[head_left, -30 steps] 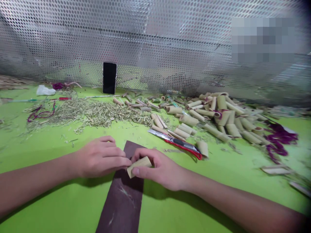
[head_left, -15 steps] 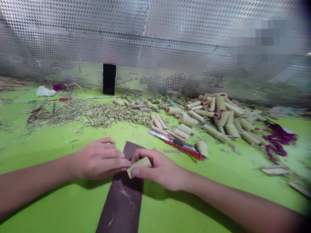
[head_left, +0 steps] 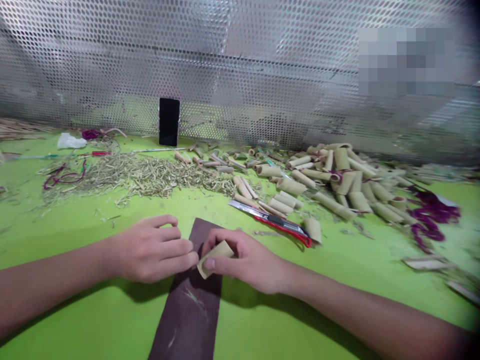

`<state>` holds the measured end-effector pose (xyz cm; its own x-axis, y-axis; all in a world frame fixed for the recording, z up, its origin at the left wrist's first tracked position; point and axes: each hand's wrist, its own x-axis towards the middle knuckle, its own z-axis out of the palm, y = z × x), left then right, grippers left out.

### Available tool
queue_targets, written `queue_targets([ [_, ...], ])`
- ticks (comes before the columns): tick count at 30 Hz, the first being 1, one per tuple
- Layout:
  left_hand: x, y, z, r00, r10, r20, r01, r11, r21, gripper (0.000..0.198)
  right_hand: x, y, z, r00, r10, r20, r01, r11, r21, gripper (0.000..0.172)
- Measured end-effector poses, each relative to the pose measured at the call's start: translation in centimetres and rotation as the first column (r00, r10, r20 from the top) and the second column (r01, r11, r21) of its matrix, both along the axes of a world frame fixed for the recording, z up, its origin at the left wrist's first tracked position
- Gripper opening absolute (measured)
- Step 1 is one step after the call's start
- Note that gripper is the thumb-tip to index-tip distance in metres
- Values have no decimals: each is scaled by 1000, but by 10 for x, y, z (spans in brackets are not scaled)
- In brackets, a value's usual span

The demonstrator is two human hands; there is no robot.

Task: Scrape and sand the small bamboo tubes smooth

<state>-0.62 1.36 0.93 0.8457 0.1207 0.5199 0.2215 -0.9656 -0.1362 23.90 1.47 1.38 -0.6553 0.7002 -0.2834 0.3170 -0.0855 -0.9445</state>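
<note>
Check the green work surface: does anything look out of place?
The red-handled utility knife lies with its blade extended and uncovered, beside the bamboo tube sections, close to the right hand holding a bamboo piece.

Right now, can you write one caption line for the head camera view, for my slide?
Right hand grips a short bamboo tube over a dark strip, left hand beside it, on a green work surface.

A perforated metal screen [head_left: 112, 60] fills the back of the view, with a dark horizontal seam [head_left: 240, 62] across it and a pixelated patch [head_left: 407, 61] at upper right. Its foot meets a lime-green work surface [head_left: 112, 330], probably a tabletop. Bright light glints off the metal.
</note>
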Motion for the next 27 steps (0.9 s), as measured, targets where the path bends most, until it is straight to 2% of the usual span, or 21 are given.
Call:
queue_targets([
  [11, 1, -1, 0, 1000, -6, -20, 7, 999, 34, 30, -1, 0, 0, 1000, -12, -7, 11, 1000, -16, 29],
  [21, 0, 4, -7, 996, 51, 76, -51, 999, -14, 11, 0, 0, -1, 1000, 6, -28, -7, 1000, -21, 31],
  [27, 3, 1, -8, 998, 41, 41, -43, 999, 32, 12, -1, 0, 0, 1000, -3, -15, 3, 1000, 1, 29],
])
